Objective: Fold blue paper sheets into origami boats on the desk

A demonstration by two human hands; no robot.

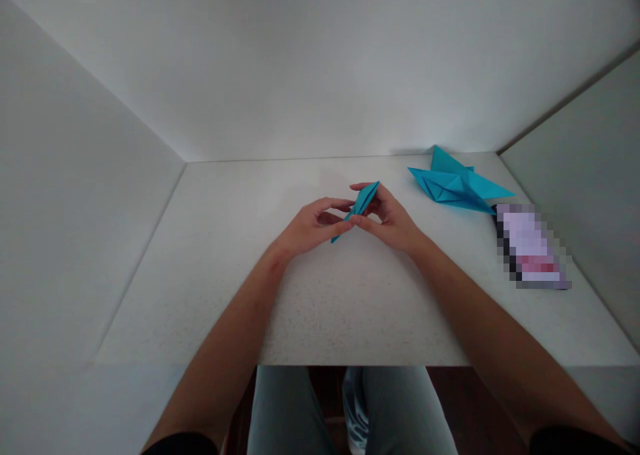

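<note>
A narrow piece of folded blue paper [365, 198], pointed at both ends, is held up between my two hands above the table. My left hand [315, 225] pinches its lower part between thumb and fingers. From the other side, my right hand [390, 220] grips the paper, its thumb near the middle and its fingers behind the upper part. The two thumb tips almost meet at the paper. Some of the fingers behind it are hidden.
Larger folded blue paper pieces [453, 187] lie at the back right of the white table [225, 261]. Beside them is a phone-like object [533, 245], blurred by pixelation. White walls [320, 68] enclose the table at the back and both sides.
</note>
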